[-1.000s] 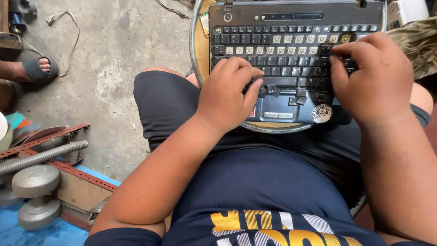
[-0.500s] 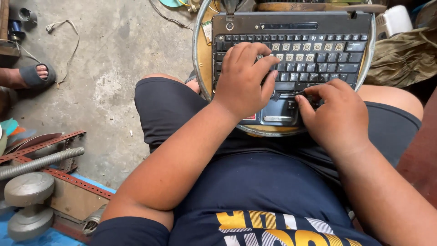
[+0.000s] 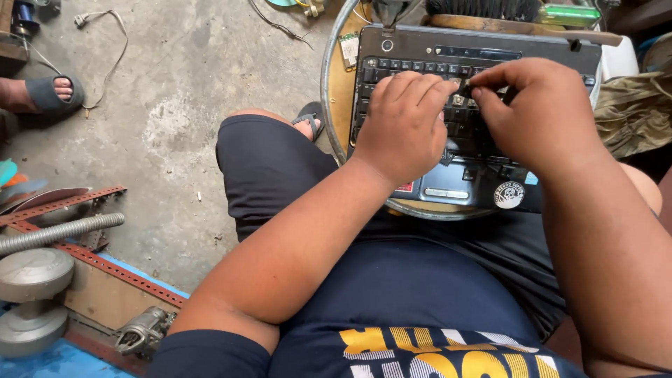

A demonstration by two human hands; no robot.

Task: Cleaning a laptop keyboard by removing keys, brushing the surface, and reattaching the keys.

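Concrete floor underfoot; left hand (image 3: 404, 126) and right hand (image 3: 539, 112) pinch keys on laptop base (image 3: 448, 189) atop round tray (image 3: 334, 105).

Soft, even daylight, sharp focus

The concrete floor (image 3: 175, 140) is brightly lit with faint shadows; no harsh glare; slight wide-angle stretch at edges; hands slightly soft.

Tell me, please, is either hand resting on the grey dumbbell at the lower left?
No, both the left hand and the right hand are on the laptop keyboard; the dumbbell lies untouched.

Two hands (image 3: 406, 122) (image 3: 539, 112), one laptop base (image 3: 476, 52), one round tray (image 3: 332, 91), one dumbbell (image 3: 31, 301).
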